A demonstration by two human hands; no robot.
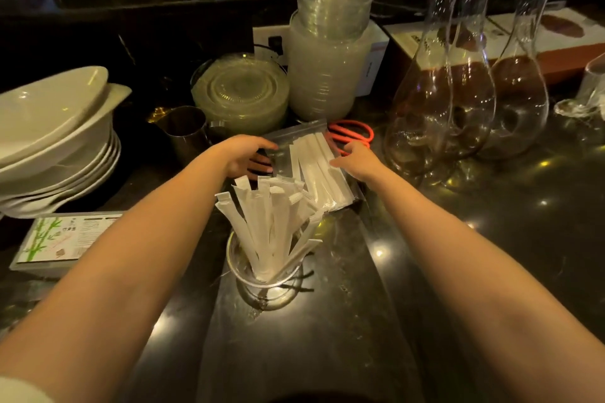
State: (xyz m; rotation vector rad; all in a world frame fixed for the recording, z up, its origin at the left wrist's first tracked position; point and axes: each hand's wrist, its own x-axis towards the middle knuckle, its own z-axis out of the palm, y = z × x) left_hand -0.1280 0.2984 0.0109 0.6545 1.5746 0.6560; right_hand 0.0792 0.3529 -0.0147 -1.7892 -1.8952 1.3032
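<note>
Our two forearms stretch forward past the glass [265, 275] of wrapped sticks to the plastic bag [283, 157], which lies on the counter [327, 337]. Our left hand [244, 154] pinches its left edge, thumb above and fingers under. Our right hand [358, 160] touches its right edge, but we cannot tell if it grips.

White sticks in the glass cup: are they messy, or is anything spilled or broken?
Nothing looks spilled or broken. The white paper-wrapped sticks just fan out unevenly in the clear glass cup, leaning every which way. Behind them, the left hand grips a clear plastic bag of more sticks, which lies askew.
</note>
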